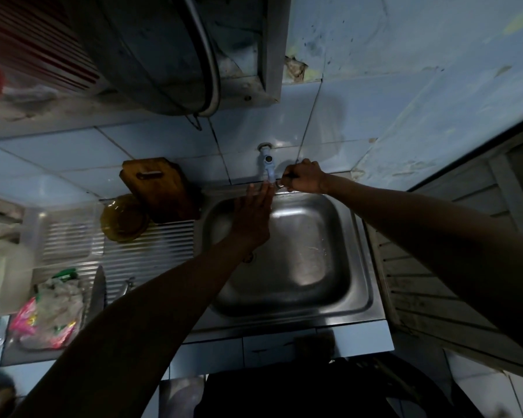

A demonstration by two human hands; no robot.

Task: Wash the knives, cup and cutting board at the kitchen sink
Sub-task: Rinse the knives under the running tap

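Note:
My left hand [251,218] is stretched flat over the steel sink [360,267], its straight fingertips just below the pale blue tap [266,164]. Right of the spout, my right hand [304,178] is curled around a small dark-handled thing with a metal tip, which looks like a knife [280,184]; most of it is hidden in the fist. The wooden cutting board [160,188] leans against the tiled wall left of the sink. An amber glass cup [123,220] stands on the drainboard in front of it. A large knife blade [98,292] lies on the drainboard at the lower left.
The ribbed drainboard [151,248] also bears crumpled plastic packets [52,312] and a clear container [0,276]. A big metal basin [163,55] hangs overhead on the wall. A slatted wooden surface [420,297] adjoins the sink on the right.

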